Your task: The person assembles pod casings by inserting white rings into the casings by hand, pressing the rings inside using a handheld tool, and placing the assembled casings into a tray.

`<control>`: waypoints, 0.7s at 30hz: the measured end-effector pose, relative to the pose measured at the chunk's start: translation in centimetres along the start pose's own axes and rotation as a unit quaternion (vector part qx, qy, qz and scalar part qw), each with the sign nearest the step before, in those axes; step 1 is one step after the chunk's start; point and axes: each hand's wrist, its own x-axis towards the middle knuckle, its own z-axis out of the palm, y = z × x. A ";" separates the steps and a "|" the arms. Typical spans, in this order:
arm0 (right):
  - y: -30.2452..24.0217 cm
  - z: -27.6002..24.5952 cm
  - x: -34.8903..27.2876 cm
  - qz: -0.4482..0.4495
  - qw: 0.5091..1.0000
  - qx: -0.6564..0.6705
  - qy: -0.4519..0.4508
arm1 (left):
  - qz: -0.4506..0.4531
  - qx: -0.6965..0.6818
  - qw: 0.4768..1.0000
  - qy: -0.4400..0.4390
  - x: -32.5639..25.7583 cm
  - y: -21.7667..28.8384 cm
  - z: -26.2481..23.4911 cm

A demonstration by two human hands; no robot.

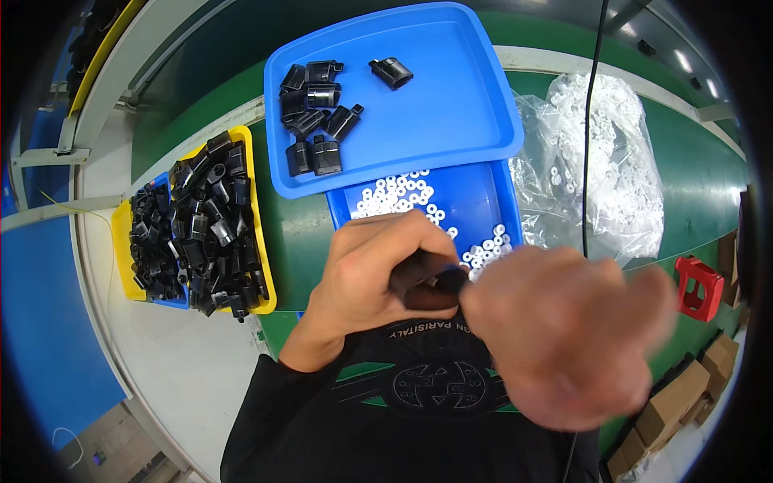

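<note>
My left hand point(366, 270) is closed around a hollow black plastic housing point(415, 282), its open end turned toward my right. Close against that end is my right hand point(564, 330), smeared by motion; its fingers do not show clearly enough to tell what they hold. Below both hands lies a dark blue tray point(475, 205) with many small white rings point(394, 193), partly hidden by my hands. A lighter blue tray point(459, 113) overlaps its far side and bears several black housings point(326, 157) grouped at its left, with one housing point(392, 72) apart near the middle.
At the left, a yellow bin point(264, 270) and a smaller blue bin point(179, 302) are heaped with black parts. A clear bag point(612, 161) of white pieces sits at the right. A black cord point(592, 105) hangs beside it. Further right are a red frame point(699, 288) and cardboard boxes point(672, 402).
</note>
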 end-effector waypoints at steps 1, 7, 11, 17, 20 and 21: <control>-0.1 -0.2 -0.1 -0.008 1.000 0.008 0.011 | 0.046 0.041 0.998 0.034 0.1 0.2 0.0; 0.1 -2.1 -0.3 -0.047 0.995 0.047 0.081 | 0.012 0.074 0.994 0.081 -0.1 1.3 -0.3; 1.3 -2.6 -1.8 -0.001 0.980 -0.007 0.199 | -0.022 0.085 0.994 0.071 0.6 1.5 0.1; 5.7 -5.8 -4.8 0.197 0.843 -0.499 0.049 | -0.062 0.048 0.993 0.089 1.5 -0.7 -0.5; 7.7 -6.5 -6.5 0.180 0.738 -0.643 -0.095 | -0.105 0.089 0.983 0.123 3.9 -3.3 -1.7; 8.1 -6.4 -7.0 0.179 0.730 -0.654 -0.088 | -0.054 0.050 0.987 0.144 5.3 -4.7 -1.6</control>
